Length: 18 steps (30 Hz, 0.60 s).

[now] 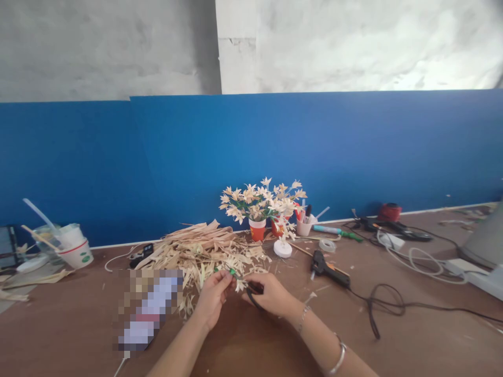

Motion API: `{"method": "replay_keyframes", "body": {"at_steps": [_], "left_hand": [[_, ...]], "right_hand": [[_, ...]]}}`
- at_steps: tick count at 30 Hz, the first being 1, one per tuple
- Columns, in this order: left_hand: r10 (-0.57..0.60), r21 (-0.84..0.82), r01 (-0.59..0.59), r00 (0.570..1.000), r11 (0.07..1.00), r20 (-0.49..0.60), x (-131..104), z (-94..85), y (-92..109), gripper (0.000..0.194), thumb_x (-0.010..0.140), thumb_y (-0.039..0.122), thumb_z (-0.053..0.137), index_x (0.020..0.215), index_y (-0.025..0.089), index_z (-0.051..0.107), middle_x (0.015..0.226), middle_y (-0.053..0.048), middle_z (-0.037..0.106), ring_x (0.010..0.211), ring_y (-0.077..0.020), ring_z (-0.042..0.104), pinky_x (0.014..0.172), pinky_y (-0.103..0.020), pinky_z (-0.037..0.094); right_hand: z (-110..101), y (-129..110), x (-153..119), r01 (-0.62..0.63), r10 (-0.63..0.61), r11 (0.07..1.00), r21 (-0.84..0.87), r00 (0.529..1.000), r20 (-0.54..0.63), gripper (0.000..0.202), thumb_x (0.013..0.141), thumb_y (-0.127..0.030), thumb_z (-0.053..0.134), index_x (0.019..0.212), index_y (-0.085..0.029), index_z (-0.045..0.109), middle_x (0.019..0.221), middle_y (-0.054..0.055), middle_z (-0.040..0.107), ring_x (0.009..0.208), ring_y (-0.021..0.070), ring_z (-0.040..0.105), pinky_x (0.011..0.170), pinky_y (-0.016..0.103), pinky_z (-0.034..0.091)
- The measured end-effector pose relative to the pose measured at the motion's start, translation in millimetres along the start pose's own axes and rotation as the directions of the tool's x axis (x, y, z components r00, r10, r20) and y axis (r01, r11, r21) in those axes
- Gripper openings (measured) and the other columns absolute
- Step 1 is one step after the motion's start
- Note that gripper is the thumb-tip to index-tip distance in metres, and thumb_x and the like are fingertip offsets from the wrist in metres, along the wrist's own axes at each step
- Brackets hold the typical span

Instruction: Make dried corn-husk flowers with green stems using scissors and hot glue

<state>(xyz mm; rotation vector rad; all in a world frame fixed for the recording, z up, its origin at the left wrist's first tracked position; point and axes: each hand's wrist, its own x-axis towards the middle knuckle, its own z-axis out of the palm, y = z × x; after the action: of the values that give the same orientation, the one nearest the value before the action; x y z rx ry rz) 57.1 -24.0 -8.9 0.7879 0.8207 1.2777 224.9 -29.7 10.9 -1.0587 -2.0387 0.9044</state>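
Between thumb and fingers, my left hand (pixel 212 297) pinches a small flower stem with green on it (pixel 232 271). A pale flower head (pixel 240 286) hangs just right of those fingertips. My right hand (pixel 273 294) is closed on black-handled scissors (pixel 254 299), whose blades point at the stem and are partly hidden. Behind both hands spreads a heap of dry, straw-coloured husk strips (pixel 196 245). Cream flowers (pixel 261 196) stand in a red-and-white paper cup (pixel 257 230) beyond the heap, and a second red cup sits beside it. A single flower rises from a round white base (pixel 282 249).
A glue gun (pixel 328 269) lies at right, its black cord looping over the brown table (pixel 412 345). Tape (pixel 327 245) and a cup of tools (pixel 304 226) are behind it. At left are a blurred-out phone-like object (pixel 149 311) and a paper cup (pixel 76 254).
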Motion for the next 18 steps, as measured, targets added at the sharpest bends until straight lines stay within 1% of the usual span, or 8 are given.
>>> {"method": "replay_keyframes", "body": {"at_steps": [5, 13, 18], "left_hand": [[-0.015, 0.001, 0.015, 1.000, 1.000, -0.012, -0.9, 0.6, 2.7, 0.022, 0.057, 0.025, 0.076, 0.062, 0.012, 0.060, 0.059, 0.002, 0.059, 0.056, -0.0066, 0.053, 0.057, -0.016, 0.041], [-0.032, 0.016, 0.032, 0.999, 0.999, -0.021, -1.8, 1.7, 5.4, 0.024, 0.054, 0.025, 0.078, 0.062, 0.012, 0.060, 0.058, 0.001, 0.060, 0.055, -0.0071, 0.052, 0.057, -0.017, 0.041], [-0.017, 0.054, 0.017, 1.000, 0.998, 0.011, -1.3, 0.6, 3.8, 0.021, 0.058, 0.026, 0.075, 0.061, 0.012, 0.059, 0.057, 0.001, 0.059, 0.054, -0.0068, 0.052, 0.055, -0.017, 0.040]], "right_hand": [[-0.5, -1.1, -0.5, 0.035, -0.035, 0.999, -0.018, 0.999, -0.003, 0.010, 0.069, -0.020, 0.056, 0.072, -0.015, 0.064, 0.057, -0.004, 0.048, 0.054, 0.0080, 0.037, 0.050, 0.017, 0.030], [-3.6, 2.1, -0.8, 0.040, -0.039, 0.998, -0.039, 0.999, 0.016, 0.012, 0.070, -0.022, 0.055, 0.074, -0.015, 0.065, 0.057, -0.005, 0.049, 0.053, 0.0081, 0.038, 0.050, 0.018, 0.030], [-0.8, 2.9, -0.5, 0.017, -0.016, 0.998, -0.057, 1.000, 0.018, 0.014, 0.068, -0.024, 0.058, 0.076, -0.015, 0.065, 0.058, -0.004, 0.051, 0.053, 0.0085, 0.038, 0.049, 0.018, 0.030]]}}
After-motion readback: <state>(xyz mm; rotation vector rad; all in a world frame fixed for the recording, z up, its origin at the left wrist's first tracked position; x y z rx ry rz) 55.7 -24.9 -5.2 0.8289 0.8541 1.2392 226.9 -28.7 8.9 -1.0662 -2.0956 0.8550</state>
